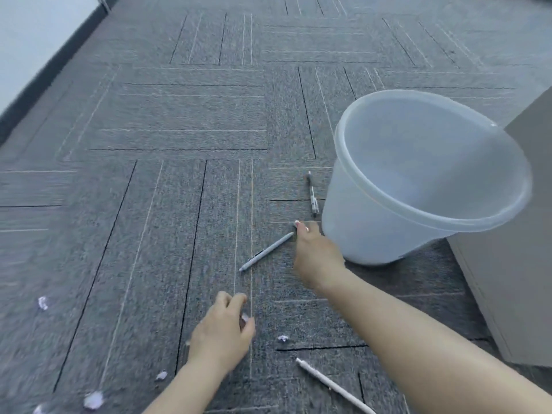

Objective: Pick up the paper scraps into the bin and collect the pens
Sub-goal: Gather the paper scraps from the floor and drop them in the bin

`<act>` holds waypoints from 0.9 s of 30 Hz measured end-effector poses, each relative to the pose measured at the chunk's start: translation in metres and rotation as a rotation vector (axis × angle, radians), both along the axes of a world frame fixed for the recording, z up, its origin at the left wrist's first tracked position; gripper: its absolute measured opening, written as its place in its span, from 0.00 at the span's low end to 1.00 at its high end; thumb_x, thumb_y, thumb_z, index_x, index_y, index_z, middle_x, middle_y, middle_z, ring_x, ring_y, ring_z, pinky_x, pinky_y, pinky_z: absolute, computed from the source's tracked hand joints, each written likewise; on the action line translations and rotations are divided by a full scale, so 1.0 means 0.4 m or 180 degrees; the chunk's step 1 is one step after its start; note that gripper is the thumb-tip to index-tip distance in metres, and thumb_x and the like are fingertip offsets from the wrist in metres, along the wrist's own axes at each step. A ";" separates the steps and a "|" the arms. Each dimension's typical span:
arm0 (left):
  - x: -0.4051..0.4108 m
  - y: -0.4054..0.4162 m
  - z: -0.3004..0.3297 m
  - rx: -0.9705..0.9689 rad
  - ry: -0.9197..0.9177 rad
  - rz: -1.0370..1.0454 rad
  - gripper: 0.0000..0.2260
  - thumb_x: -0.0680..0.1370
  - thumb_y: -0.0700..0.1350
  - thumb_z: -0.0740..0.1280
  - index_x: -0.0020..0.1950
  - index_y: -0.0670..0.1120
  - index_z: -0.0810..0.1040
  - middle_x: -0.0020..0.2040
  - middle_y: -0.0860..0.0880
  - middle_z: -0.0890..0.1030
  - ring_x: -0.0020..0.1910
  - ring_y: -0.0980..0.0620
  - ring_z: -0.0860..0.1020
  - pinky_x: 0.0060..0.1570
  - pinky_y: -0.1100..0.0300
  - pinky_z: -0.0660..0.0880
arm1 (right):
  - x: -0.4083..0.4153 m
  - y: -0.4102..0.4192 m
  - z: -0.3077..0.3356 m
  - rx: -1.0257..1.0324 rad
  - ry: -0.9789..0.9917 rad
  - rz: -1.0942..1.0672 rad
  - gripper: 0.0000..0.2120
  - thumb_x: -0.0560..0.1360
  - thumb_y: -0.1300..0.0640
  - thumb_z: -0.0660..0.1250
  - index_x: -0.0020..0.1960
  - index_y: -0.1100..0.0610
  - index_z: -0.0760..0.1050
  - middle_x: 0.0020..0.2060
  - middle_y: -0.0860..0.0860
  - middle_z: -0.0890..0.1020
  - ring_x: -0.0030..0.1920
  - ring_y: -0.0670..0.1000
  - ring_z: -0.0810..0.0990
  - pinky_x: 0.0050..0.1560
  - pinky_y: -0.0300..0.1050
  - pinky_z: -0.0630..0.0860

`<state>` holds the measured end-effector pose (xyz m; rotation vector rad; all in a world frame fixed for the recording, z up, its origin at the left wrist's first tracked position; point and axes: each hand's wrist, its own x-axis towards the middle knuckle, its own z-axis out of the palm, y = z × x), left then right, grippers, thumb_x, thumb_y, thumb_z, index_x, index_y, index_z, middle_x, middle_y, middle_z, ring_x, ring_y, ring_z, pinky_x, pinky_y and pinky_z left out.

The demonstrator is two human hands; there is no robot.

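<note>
Task barely begun: bin (pixel 373 231) looked empty. Right hand (pixel 316 255) pinched grey pen (pixel 265 251); left hand (pixel 222 330) curled round a scrap (pixel 245 318). Scraps and two pens remained.

Both hands (pixel 222 327) (pixel 313 252) low, fingers curled

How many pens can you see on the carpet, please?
3: a dark pen beside the translucent bin, a grey pen at the right hand's fingertips, and a white pen near the bottom edge.
</note>
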<state>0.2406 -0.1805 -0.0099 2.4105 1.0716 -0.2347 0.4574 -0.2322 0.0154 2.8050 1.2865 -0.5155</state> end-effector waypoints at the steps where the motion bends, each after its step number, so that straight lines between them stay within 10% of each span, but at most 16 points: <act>1: -0.006 -0.006 -0.001 -0.0008 -0.0009 -0.0036 0.14 0.76 0.55 0.59 0.60 0.56 0.68 0.51 0.54 0.65 0.45 0.52 0.74 0.36 0.56 0.70 | 0.010 0.010 -0.016 -0.0063 -0.0079 -0.0049 0.27 0.76 0.65 0.57 0.74 0.61 0.57 0.65 0.60 0.67 0.52 0.63 0.79 0.45 0.56 0.80; 15: -0.026 0.002 -0.019 -0.0091 -0.0508 -0.0186 0.17 0.78 0.54 0.60 0.66 0.52 0.67 0.53 0.56 0.66 0.41 0.59 0.72 0.36 0.67 0.66 | 0.049 0.048 -0.001 0.0471 -0.0672 0.0308 0.06 0.79 0.64 0.61 0.50 0.60 0.77 0.46 0.56 0.78 0.44 0.58 0.81 0.36 0.46 0.68; 20: -0.070 -0.010 -0.042 0.0068 -0.0505 -0.0939 0.22 0.75 0.58 0.63 0.67 0.52 0.68 0.56 0.55 0.68 0.52 0.57 0.69 0.46 0.63 0.71 | -0.093 -0.059 -0.016 0.1098 0.0050 0.1103 0.11 0.75 0.65 0.65 0.52 0.54 0.82 0.46 0.48 0.83 0.49 0.52 0.77 0.35 0.47 0.78; 27: -0.083 -0.040 -0.058 0.0087 -0.0758 -0.1246 0.02 0.78 0.44 0.63 0.47 0.47 0.72 0.43 0.52 0.72 0.41 0.53 0.71 0.37 0.60 0.72 | -0.218 -0.233 -0.103 0.0897 0.1071 0.1082 0.14 0.76 0.57 0.65 0.61 0.54 0.76 0.53 0.50 0.77 0.57 0.52 0.73 0.53 0.50 0.77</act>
